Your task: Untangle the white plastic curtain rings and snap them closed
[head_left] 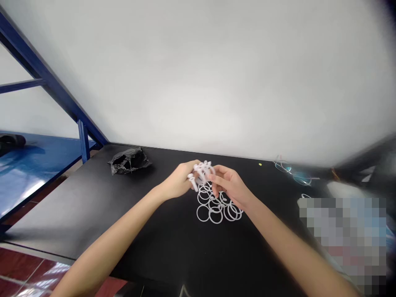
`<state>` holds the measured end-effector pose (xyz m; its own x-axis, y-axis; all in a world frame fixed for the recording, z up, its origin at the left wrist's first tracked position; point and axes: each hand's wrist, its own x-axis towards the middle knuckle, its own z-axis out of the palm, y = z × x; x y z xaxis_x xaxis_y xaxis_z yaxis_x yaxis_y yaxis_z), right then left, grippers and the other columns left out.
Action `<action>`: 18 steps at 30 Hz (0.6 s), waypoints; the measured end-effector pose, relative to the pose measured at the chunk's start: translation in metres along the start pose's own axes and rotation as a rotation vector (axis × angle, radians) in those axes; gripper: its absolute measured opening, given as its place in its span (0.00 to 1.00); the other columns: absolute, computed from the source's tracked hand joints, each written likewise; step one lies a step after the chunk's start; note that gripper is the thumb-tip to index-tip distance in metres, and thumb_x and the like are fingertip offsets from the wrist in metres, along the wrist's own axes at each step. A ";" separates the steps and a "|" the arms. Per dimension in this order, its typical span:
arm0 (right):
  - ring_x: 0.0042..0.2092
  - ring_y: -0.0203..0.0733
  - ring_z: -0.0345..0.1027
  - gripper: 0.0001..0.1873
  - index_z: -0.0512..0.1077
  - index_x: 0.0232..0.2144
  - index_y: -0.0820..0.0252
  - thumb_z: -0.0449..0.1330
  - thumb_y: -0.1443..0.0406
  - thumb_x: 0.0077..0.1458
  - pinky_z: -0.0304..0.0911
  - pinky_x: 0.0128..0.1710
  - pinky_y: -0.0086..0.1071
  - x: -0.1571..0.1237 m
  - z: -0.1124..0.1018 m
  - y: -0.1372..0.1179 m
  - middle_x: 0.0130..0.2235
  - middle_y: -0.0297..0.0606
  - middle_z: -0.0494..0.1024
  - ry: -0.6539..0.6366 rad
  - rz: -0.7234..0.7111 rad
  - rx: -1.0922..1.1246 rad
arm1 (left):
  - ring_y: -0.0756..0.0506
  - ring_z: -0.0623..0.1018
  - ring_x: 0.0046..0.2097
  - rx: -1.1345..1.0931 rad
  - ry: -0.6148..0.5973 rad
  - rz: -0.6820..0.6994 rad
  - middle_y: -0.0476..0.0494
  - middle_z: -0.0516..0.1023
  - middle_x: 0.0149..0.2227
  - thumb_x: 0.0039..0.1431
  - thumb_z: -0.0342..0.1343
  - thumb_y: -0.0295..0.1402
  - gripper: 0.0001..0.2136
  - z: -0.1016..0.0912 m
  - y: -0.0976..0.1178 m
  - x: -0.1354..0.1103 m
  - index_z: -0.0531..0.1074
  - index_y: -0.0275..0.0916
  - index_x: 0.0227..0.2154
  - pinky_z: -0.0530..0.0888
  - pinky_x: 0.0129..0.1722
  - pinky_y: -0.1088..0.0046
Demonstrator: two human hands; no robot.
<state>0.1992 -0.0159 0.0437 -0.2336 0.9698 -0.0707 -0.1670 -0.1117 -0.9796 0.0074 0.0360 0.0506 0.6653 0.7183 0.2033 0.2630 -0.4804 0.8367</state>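
Observation:
My left hand is closed around a bunch of small white plastic pegs. They have rounded heads and short stems, and one sticks out at the lower left. At the bunch's right side, my right hand has its thumb and fingers pressed together on a white piece whose exact shape is partly hidden. Below both hands, several thin white rings lie overlapping on the black table. Part of this pile is covered by my right hand and wrist.
A crumpled black plastic bag lies to the left. Eyeglasses rest near the wall at right, beside a small yellow bit. A blurred-out item sits at the right. A blue metal frame stands at the left.

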 end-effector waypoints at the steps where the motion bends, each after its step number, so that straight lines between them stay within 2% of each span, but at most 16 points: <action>1: 0.22 0.28 0.68 0.15 0.73 0.35 0.61 0.68 0.58 0.48 0.65 0.20 0.23 0.002 -0.002 0.001 0.34 0.36 0.79 0.062 -0.006 -0.055 | 0.52 0.69 0.29 0.075 0.025 -0.023 0.50 0.69 0.27 0.50 0.47 0.23 0.04 -0.007 -0.008 -0.006 0.65 0.36 0.28 0.69 0.28 0.78; 3: 0.26 0.31 0.71 0.16 0.74 0.37 0.59 0.68 0.58 0.48 0.66 0.22 0.25 0.004 -0.007 0.001 0.44 0.40 0.79 0.143 -0.015 -0.143 | 0.52 0.70 0.26 0.136 -0.019 -0.180 0.51 0.69 0.25 0.48 0.46 0.23 0.05 -0.023 -0.023 -0.018 0.65 0.36 0.27 0.69 0.25 0.79; 5: 0.25 0.30 0.71 0.15 0.74 0.36 0.59 0.67 0.56 0.49 0.67 0.23 0.26 0.006 -0.014 -0.003 0.43 0.41 0.79 0.181 -0.014 -0.164 | 0.51 0.71 0.23 0.159 -0.148 -0.401 0.50 0.71 0.24 0.47 0.46 0.25 0.05 -0.040 -0.037 -0.026 0.66 0.37 0.28 0.69 0.20 0.79; 7: 0.23 0.29 0.68 0.14 0.74 0.35 0.59 0.66 0.56 0.50 0.68 0.24 0.27 0.007 -0.021 -0.006 0.40 0.40 0.80 0.193 -0.009 -0.152 | 0.49 0.72 0.23 0.234 -0.231 -0.518 0.48 0.72 0.24 0.47 0.48 0.29 0.06 -0.054 -0.050 -0.032 0.69 0.36 0.27 0.70 0.19 0.78; 10: 0.21 0.27 0.65 0.14 0.75 0.34 0.59 0.66 0.55 0.51 0.68 0.25 0.28 0.008 -0.027 -0.009 0.37 0.39 0.81 0.192 -0.005 -0.158 | 0.48 0.73 0.24 0.351 -0.207 -0.545 0.45 0.74 0.28 0.51 0.49 0.36 0.13 -0.065 -0.063 -0.036 0.73 0.36 0.35 0.72 0.19 0.76; 15: 0.23 0.29 0.67 0.16 0.74 0.34 0.60 0.66 0.54 0.50 0.69 0.25 0.29 0.008 -0.034 -0.014 0.37 0.40 0.80 0.218 -0.045 -0.232 | 0.43 0.78 0.34 0.427 -0.180 -0.519 0.36 0.75 0.46 0.53 0.50 0.44 0.22 -0.073 -0.071 -0.039 0.71 0.35 0.46 0.72 0.21 0.75; 18: 0.23 0.30 0.68 0.16 0.74 0.34 0.61 0.64 0.54 0.51 0.69 0.26 0.30 0.007 -0.044 -0.019 0.38 0.41 0.80 0.243 -0.055 -0.345 | 0.42 0.78 0.40 0.475 -0.174 -0.470 0.36 0.75 0.47 0.54 0.49 0.43 0.23 -0.075 -0.072 -0.043 0.70 0.36 0.49 0.75 0.29 0.73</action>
<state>0.2428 0.0027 0.0534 0.0058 0.9998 -0.0181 0.1668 -0.0188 -0.9858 -0.0925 0.0777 0.0201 0.4978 0.8323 -0.2438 0.8019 -0.3347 0.4949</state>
